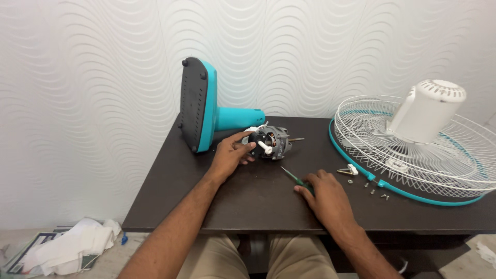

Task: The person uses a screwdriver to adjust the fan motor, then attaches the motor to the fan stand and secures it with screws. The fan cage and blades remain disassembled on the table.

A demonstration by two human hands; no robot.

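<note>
No package or label shows on the dark worktop [248, 201]; below its left front corner, white cloth and a printed sheet [31, 248] lie on the floor. The left hand [231, 154] grasps the bared fan motor [273, 142] near the back edge, fingers curled on its rear, beside the teal fan base [204, 106] tipped on its side. The right hand [326, 194], near the front edge, lies loosely curled over the green-handled screwdriver [293, 177]. At the right end sit the wire fan guard [439, 160], a white motor cover [426, 111] and loose screws [373, 191].
</note>
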